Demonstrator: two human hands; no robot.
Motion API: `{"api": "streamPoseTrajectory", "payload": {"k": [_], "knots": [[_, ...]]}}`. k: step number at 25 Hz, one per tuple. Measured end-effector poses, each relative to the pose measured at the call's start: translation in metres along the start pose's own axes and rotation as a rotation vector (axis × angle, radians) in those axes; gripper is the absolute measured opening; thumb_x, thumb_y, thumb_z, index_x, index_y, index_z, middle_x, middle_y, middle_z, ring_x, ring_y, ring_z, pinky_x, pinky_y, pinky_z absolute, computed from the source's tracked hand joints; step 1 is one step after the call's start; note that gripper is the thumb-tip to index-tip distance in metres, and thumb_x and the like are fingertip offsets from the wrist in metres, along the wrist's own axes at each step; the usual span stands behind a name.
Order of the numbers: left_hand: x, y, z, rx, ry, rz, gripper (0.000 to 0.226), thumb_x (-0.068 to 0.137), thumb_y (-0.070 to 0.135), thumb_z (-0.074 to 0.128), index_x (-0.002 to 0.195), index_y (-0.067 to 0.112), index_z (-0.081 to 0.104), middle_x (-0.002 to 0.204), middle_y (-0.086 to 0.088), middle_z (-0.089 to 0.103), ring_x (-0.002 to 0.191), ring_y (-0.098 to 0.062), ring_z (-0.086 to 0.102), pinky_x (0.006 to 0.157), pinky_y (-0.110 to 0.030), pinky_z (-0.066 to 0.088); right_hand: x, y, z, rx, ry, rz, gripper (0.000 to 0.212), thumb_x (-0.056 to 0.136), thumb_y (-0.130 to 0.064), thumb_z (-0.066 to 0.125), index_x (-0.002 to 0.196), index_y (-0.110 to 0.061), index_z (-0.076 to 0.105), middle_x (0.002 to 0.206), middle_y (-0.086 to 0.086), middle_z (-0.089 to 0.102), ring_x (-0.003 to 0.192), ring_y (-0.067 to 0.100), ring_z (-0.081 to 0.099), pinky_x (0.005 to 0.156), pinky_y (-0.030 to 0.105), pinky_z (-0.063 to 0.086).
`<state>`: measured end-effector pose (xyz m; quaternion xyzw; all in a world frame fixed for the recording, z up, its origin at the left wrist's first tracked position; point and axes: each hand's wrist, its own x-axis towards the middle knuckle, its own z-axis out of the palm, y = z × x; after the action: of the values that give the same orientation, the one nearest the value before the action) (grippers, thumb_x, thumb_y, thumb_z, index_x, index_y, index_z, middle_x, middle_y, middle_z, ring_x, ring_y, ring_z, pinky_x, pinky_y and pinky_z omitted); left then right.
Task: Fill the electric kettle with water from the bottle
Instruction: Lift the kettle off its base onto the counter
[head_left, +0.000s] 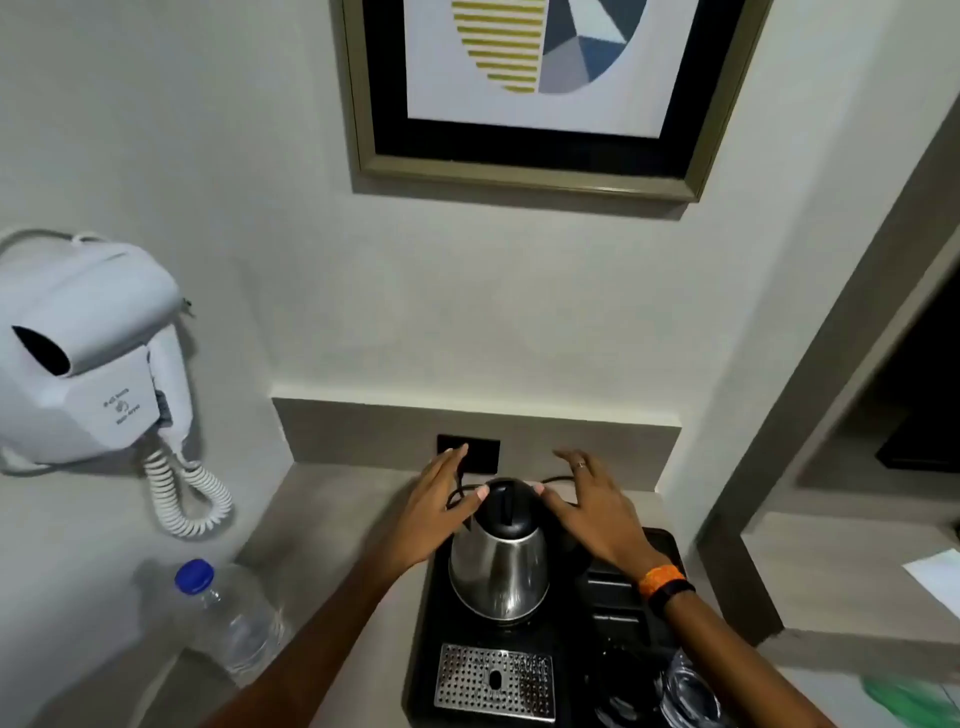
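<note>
Kettle (500, 564) stands on the black tray (423, 618), lid closed. Left hand (434, 512) and right hand (592, 506) flank its lid, fingers spread, thumbs touching the lid's edges, gripping nothing. Capped water bottle (228, 618) stands on the counter (332, 519), well left of the tray.

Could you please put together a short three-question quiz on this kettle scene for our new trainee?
1. True or false: the bottle has its blue cap on.
2. What does the kettle stand on: A) black tray, B) bare counter, C) shelf?
3. Which hand wears the orange band?

Key:
1. True.
2. A, the black tray.
3. The right hand; the left hand has none.
</note>
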<state>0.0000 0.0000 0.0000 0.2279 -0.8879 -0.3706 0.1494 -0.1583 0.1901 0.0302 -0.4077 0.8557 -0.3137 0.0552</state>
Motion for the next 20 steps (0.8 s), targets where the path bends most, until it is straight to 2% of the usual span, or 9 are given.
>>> {"api": "streamPoseTrajectory", "payload": {"k": [2,6,8,10,12,14,16,18,20], "knots": [[-0.007,-0.011,0.008,-0.038,-0.057,-0.039,0.078,0.09,0.067,0.05,0.155,0.038,0.017,0.165,0.008,0.021,0.151,-0.012,0.017,0.12,-0.034,0.018,-0.006,0.009,0.007,0.007,-0.052,0.052,0.059,0.09,-0.062,0.05,0.142,-0.036,0.041,0.148,-0.004,0.042,0.135,0.02,0.045,0.102,0.043,0.047],[-0.019,-0.028,0.023,-0.138,-0.109,-0.073,0.082,0.084,0.067,0.06,0.153,0.037,0.026,0.16,0.009,0.034,0.145,-0.006,0.031,0.12,-0.038,0.03,-0.019,0.025,0.021,0.008,-0.114,0.071,0.051,0.091,-0.056,0.053,0.137,-0.036,0.047,0.142,-0.007,0.05,0.131,0.016,0.049,0.1,0.039,0.048],[-0.021,-0.028,0.027,-0.194,-0.109,-0.072,0.077,0.081,0.061,0.069,0.146,0.048,0.031,0.153,0.018,0.041,0.138,0.006,0.037,0.114,-0.023,0.034,-0.02,0.026,0.022,0.024,-0.119,0.038,0.045,0.092,-0.049,0.057,0.134,-0.033,0.051,0.133,-0.006,0.058,0.124,0.017,0.054,0.098,0.038,0.049],[-0.022,-0.028,0.032,-0.282,-0.074,-0.111,0.074,0.076,0.054,0.076,0.135,0.065,0.034,0.141,0.034,0.045,0.13,0.019,0.039,0.104,-0.008,0.033,-0.019,0.03,0.022,0.054,-0.132,0.007,0.042,0.093,-0.042,0.061,0.132,-0.028,0.054,0.126,-0.003,0.062,0.119,0.018,0.057,0.098,0.04,0.05],[-0.023,-0.028,0.037,-0.368,-0.047,-0.141,0.073,0.07,0.047,0.079,0.126,0.072,0.039,0.13,0.042,0.053,0.126,0.017,0.045,0.099,-0.005,0.037,-0.016,0.03,0.02,0.093,-0.137,-0.022,0.039,0.094,-0.035,0.064,0.13,-0.022,0.058,0.122,0.001,0.064,0.115,0.02,0.059,0.097,0.043,0.051],[-0.024,-0.028,0.039,-0.454,-0.034,-0.129,0.074,0.067,0.04,0.081,0.122,0.071,0.044,0.124,0.043,0.057,0.122,0.015,0.051,0.095,-0.005,0.042,-0.016,0.028,0.021,0.104,-0.118,-0.049,0.038,0.093,-0.03,0.067,0.129,-0.019,0.06,0.119,0.004,0.065,0.113,0.022,0.06,0.096,0.044,0.051],[-0.029,-0.03,0.038,-0.507,-0.007,-0.135,0.083,0.065,0.032,0.084,0.13,0.063,0.043,0.124,0.039,0.06,0.124,0.008,0.053,0.101,-0.015,0.045,-0.015,0.024,0.022,0.096,-0.107,-0.092,0.038,0.092,-0.028,0.068,0.128,-0.018,0.061,0.117,0.004,0.065,0.112,0.022,0.059,0.095,0.043,0.051],[-0.038,-0.039,0.032,-0.54,0.076,-0.186,0.095,0.065,0.019,0.087,0.145,0.037,0.039,0.125,0.033,0.062,0.13,-0.003,0.053,0.11,-0.029,0.044,-0.007,0.012,0.023,0.082,-0.138,-0.16,0.037,0.091,-0.027,0.069,0.127,-0.019,0.062,0.117,0.003,0.066,0.112,0.02,0.059,0.095,0.041,0.05],[-0.048,-0.049,0.016,-0.532,0.173,-0.223,0.097,0.069,0.005,0.086,0.15,0.021,0.035,0.125,0.032,0.062,0.13,-0.006,0.054,0.107,-0.025,0.045,0.006,-0.006,0.029,0.091,-0.174,-0.222,0.037,0.091,-0.023,0.07,0.127,-0.019,0.063,0.117,0.003,0.068,0.111,0.019,0.06,0.095,0.037,0.049]]}}
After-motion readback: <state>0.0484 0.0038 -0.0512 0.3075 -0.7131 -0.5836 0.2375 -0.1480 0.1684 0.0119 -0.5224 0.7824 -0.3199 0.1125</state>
